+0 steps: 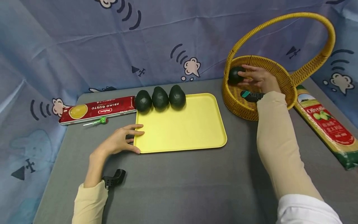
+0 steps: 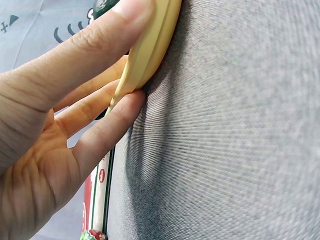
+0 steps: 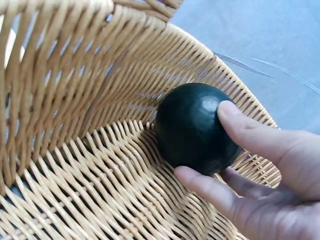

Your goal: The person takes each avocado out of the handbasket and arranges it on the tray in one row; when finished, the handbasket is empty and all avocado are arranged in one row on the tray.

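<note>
In the head view my left hand [image 1: 123, 140] rests at the left edge of a yellow tray [image 1: 179, 132]. Its thumb touches the tray's near left corner; two fairly straight fingers reach over the rim. Along the tray's far left side stand three dark green avocados: one [image 1: 143, 101] at the left, one [image 1: 160, 98] in the middle and one [image 1: 177, 96] at the right. My right hand [image 1: 258, 77] is inside a yellow wicker basket [image 1: 243, 109]. Its thumb and fingers hold another avocado [image 3: 195, 127] near the basket's wall, as the right wrist view shows.
A red spaghetti pack [image 1: 98, 109] lies left of the avocados, with a green-wrapped lollipop [image 1: 103, 120] in front of it. Right of the basket lies another long pack [image 1: 327, 124], partly behind it. The basket's tall handle [image 1: 279, 18] arches above the right arm. Patterned cloth hangs behind.
</note>
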The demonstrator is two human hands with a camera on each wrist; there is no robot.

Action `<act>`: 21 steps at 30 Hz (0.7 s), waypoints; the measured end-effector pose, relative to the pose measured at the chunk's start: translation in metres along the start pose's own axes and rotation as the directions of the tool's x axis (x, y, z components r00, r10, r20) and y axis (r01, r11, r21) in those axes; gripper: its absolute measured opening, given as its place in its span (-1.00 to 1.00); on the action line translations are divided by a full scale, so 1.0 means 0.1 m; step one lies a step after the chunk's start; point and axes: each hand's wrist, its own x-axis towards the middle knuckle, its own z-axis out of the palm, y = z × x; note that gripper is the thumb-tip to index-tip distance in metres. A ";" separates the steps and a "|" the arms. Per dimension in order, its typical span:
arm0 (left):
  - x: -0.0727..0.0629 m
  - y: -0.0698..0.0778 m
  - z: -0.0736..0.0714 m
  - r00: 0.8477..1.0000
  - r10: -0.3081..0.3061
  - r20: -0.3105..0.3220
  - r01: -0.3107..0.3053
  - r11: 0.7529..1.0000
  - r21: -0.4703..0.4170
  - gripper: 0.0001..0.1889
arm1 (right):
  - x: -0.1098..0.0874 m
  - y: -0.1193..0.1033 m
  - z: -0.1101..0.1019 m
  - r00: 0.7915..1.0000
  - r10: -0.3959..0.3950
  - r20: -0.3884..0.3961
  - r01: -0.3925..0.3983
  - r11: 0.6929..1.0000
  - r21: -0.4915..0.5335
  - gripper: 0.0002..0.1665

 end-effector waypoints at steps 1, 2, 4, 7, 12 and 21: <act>0.00 0.00 0.00 1.000 -0.001 0.000 0.001 1.000 -0.001 -0.28 | 0.00 0.00 -0.01 1.000 -0.011 0.000 0.011 0.999 -0.051 -0.07; 0.00 -0.01 0.00 1.000 -0.002 0.001 0.002 1.000 -0.002 -0.28 | 0.00 0.00 -0.02 1.000 -0.020 0.008 0.021 0.995 -0.093 -0.08; 0.01 -0.01 0.00 1.000 -0.005 0.002 0.005 1.000 -0.004 -0.28 | 0.00 -0.01 -0.03 0.999 -0.032 0.040 0.037 0.989 -0.144 -0.09; 0.01 -0.01 0.00 1.000 -0.009 0.001 0.009 1.000 -0.015 -0.28 | 0.00 -0.03 -0.01 0.995 -0.029 0.099 0.047 0.982 -0.182 -0.11; 0.00 -0.01 0.00 1.000 -0.011 0.004 0.011 1.000 -0.027 -0.28 | -0.01 -0.04 0.03 0.991 -0.014 0.134 0.044 0.974 -0.220 -0.10; 0.00 0.00 0.00 1.000 -0.018 0.005 0.018 0.999 -0.036 -0.29 | -0.01 0.00 0.05 0.993 -0.058 0.102 0.082 0.965 -0.249 -0.07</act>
